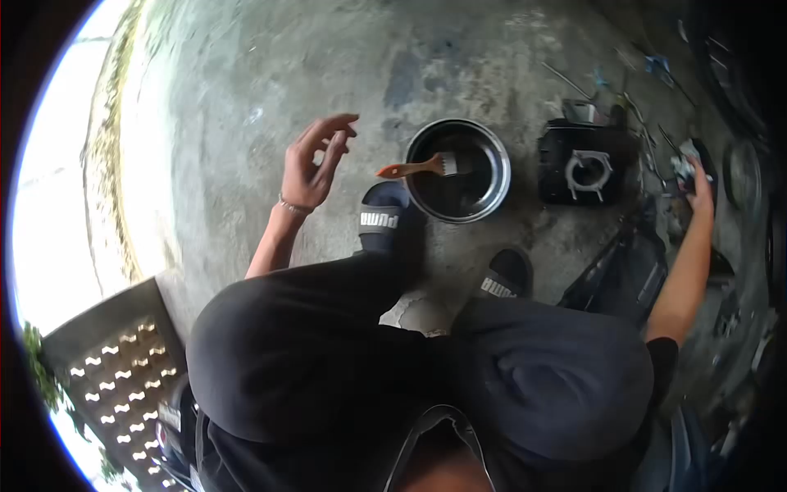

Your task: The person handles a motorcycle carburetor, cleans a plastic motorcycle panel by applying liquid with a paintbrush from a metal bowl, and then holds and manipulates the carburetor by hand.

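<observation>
- Right hand (702,187), arm stretched far out to the side, has its fingers at a pale, crumpled bundle (682,167); whether they are closed around it or merely touching it cannot be told at this angle
- Left hand (315,164), a band around its wrist, hangs clear of the concrete floor (246,123) with nothing in it, fingers loosely curled and a clear gap between thumb and fingertips
- Pale bundle lies at the right hand's fingertips, beyond a scatter of thin metal tools (649,146) and well apart from the left hand; it looks whitish with a bluish tinge, rag-like, with darker matter beside it, its details blurred
- Nearest the left hand, a paintbrush (403,170) rests across the rim of a round metal basin (502,168), the tip of its orange-brown handle jutting out toward that hand, its metal band and dark bristles inside
- Basin shows a bright, shiny rim and a dark interior, set just in front of the person's dark slides (384,195), which bear pale "PUMA" lettering
- Between basin and right hand sits a black, boxy machine part (552,168), a light metal ring (572,175) on its upper face
</observation>
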Demonstrator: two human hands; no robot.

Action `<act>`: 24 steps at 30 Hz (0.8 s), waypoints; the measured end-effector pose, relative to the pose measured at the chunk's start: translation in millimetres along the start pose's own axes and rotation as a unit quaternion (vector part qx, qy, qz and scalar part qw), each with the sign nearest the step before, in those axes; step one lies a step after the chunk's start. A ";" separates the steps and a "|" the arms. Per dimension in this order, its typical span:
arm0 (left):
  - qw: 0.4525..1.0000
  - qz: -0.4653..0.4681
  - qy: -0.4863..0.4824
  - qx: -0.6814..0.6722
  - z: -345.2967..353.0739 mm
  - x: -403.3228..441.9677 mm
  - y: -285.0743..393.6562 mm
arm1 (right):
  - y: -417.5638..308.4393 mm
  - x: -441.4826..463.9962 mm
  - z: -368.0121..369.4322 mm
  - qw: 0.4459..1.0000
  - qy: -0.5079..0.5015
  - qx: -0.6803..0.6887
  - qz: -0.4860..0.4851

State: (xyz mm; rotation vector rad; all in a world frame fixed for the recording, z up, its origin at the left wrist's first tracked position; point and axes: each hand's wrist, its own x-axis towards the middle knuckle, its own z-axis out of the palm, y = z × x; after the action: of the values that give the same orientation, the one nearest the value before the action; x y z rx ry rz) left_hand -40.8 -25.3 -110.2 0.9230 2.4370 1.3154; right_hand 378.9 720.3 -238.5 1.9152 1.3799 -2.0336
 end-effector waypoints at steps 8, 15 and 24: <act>0.971 -0.199 0.026 -0.131 -18.9 -51.2 -74.8 | -67.8 -16.2 236.2 0.885 0.403 -0.209 0.104; 0.975 -0.214 -0.064 0.014 -6.4 -97.3 -115.6 | -1.3 68.3 114.9 0.931 0.290 -0.196 -0.105; 0.965 -0.235 -0.095 0.062 37.7 -97.4 -114.6 | 16.2 17.9 123.8 0.888 0.388 -0.186 -0.164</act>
State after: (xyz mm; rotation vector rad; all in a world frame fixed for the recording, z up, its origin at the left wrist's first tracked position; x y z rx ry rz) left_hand 4.1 -106.4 -234.4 0.4243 2.4022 0.8752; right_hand 285.7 646.4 -280.5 2.5259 2.1641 -0.9118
